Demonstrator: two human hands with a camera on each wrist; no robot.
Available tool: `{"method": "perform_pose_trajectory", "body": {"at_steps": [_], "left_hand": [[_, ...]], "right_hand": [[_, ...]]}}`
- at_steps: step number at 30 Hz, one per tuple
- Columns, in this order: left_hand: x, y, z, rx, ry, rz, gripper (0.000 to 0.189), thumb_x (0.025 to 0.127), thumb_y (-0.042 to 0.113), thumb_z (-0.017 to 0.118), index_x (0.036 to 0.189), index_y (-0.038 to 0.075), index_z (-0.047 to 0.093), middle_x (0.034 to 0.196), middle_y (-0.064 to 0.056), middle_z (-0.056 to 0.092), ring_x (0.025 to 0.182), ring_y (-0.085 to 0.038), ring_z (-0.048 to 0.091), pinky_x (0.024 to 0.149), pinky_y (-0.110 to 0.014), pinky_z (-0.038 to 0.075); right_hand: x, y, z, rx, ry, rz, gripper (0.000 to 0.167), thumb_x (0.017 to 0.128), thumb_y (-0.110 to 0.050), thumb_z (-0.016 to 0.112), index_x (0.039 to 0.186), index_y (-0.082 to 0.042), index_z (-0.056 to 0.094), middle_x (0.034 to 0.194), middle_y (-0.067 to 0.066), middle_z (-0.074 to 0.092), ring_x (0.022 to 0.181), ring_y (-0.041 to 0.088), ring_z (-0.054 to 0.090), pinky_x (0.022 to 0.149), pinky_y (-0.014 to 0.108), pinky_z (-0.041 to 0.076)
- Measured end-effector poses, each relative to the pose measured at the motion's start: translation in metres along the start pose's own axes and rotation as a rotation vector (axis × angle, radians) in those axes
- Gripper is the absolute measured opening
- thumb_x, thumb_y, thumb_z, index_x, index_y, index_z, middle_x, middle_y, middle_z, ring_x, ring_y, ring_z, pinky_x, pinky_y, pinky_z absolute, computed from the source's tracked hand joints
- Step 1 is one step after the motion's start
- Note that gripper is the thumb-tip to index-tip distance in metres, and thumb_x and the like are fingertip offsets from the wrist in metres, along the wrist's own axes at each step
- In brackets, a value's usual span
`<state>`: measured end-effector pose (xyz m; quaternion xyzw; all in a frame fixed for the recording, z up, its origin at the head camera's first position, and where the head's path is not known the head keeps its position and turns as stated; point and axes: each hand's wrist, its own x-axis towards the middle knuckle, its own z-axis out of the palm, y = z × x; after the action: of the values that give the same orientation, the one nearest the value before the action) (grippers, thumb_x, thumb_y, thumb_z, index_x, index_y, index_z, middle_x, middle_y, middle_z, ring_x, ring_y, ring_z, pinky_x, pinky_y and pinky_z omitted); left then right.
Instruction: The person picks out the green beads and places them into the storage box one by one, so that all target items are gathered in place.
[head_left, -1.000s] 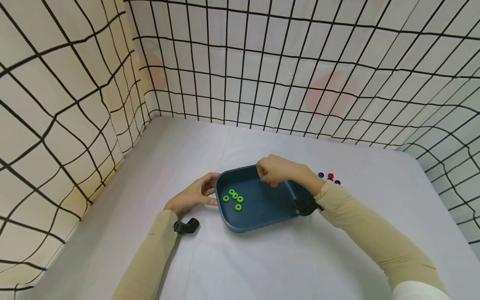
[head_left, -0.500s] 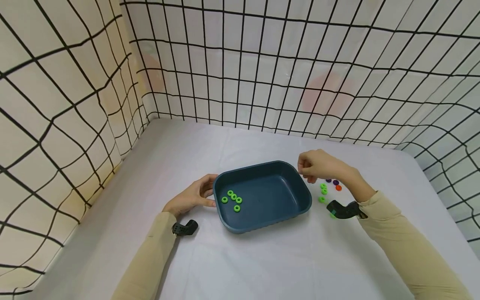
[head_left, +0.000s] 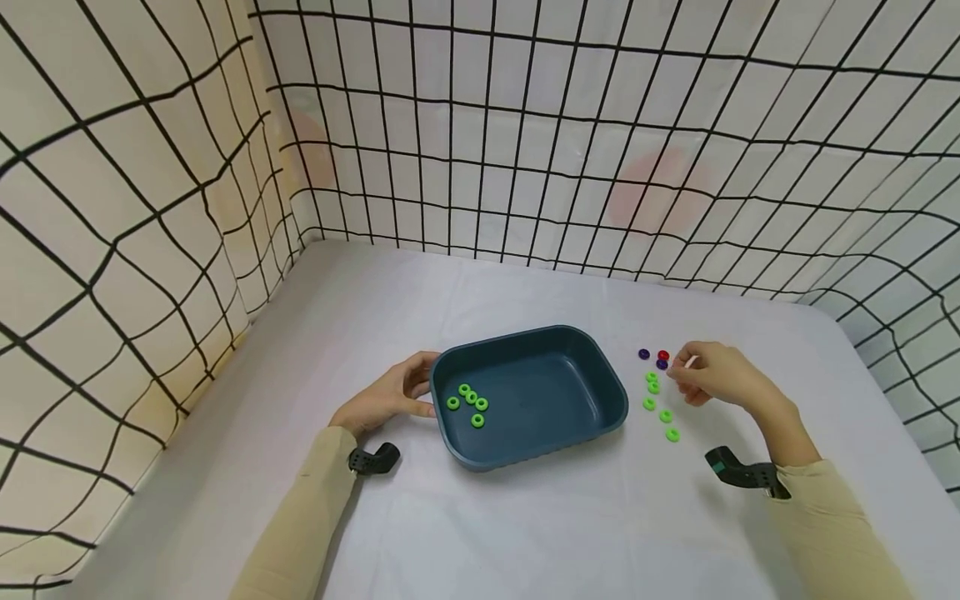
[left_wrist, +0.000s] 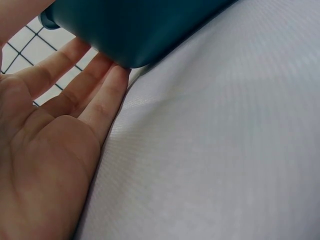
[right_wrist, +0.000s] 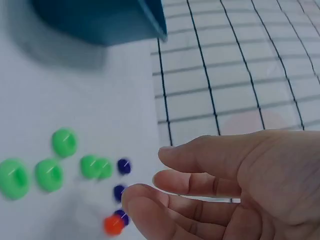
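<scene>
A dark blue tray [head_left: 525, 392] lies on the white cloth, several bright green rings [head_left: 472, 397] at its left end. My left hand [head_left: 393, 387] touches that end with fairly straight fingers; in the left wrist view, fingertips [left_wrist: 117, 75] rest against the tray's lower wall. To the right of the tray, my right hand [head_left: 712, 371] is near loose rings, thumb and fingers apart and nothing between them. Close by are a red ring [head_left: 663, 355], purple rings [head_left: 643, 354] and a row of green rings [head_left: 665, 416]. An orange ring [right_wrist: 113, 225] shows below the fingers in the right wrist view.
Black netting [head_left: 480, 158] over pale walls encloses the back and both sides of the white table [head_left: 525, 533]. Each wrist wears a black camera mount, one on the left [head_left: 375, 458] and one on the right [head_left: 742, 473].
My right hand has moved right from over the tray, past its right rim, to the loose rings, and its fingers have parted. The left hand and the green rings in the tray stay put.
</scene>
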<state>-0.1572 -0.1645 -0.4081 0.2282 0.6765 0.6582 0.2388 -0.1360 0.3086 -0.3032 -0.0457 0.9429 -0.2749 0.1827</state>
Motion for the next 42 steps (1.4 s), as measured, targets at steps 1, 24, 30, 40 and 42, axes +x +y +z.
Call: {"method": "perform_pose_trajectory", "body": {"at_steps": [1,24,30,40,42], "left_hand": [[0.000,0.000,0.000,0.000,0.001,-0.001,0.082,0.076,-0.002,0.082,0.146,0.007,0.040,0.147,-0.013,0.044,0.137,-0.031,0.043,0.112,-0.022,0.040],[-0.002,0.000,0.001,-0.012,0.001,-0.007,0.083,0.075,0.000,0.083,0.146,0.006,0.039,0.147,-0.014,0.044,0.136,-0.032,0.044,0.111,-0.023,0.041],[-0.001,0.002,0.002,-0.009,0.000,-0.009,0.083,0.075,-0.001,0.083,0.146,0.007,0.040,0.147,-0.014,0.044,0.136,-0.032,0.044,0.111,-0.023,0.041],[-0.001,0.001,0.002,-0.015,0.002,-0.008,0.084,0.074,0.001,0.084,0.145,0.006,0.040,0.147,-0.014,0.044,0.136,-0.032,0.044,0.111,-0.023,0.041],[-0.001,0.002,0.002,-0.014,0.006,-0.011,0.084,0.073,0.001,0.084,0.145,0.006,0.040,0.147,-0.014,0.045,0.136,-0.032,0.044,0.111,-0.023,0.042]], "right_hand": [[-0.002,0.006,0.002,0.016,0.004,0.014,0.025,0.098,-0.016,0.059,0.104,0.008,0.055,0.075,0.007,0.064,0.065,0.016,0.063,0.061,0.032,0.062],[-0.001,0.051,0.039,0.161,0.065,0.095,0.030,0.096,-0.020,0.064,0.105,0.006,0.053,0.070,0.003,0.062,0.059,0.016,0.062,0.053,0.027,0.057],[0.002,0.050,0.041,0.163,0.080,0.091,0.029,0.096,-0.020,0.063,0.104,0.006,0.054,0.071,0.004,0.062,0.058,0.015,0.061,0.052,0.026,0.056],[0.011,0.040,0.046,0.148,0.088,0.068,0.031,0.096,-0.024,0.064,0.105,0.005,0.056,0.069,0.003,0.060,0.059,0.015,0.060,0.053,0.025,0.055],[0.012,0.039,0.047,0.136,0.089,0.063,0.032,0.096,-0.025,0.064,0.104,0.005,0.056,0.070,0.003,0.060,0.059,0.015,0.059,0.053,0.025,0.055]]}}
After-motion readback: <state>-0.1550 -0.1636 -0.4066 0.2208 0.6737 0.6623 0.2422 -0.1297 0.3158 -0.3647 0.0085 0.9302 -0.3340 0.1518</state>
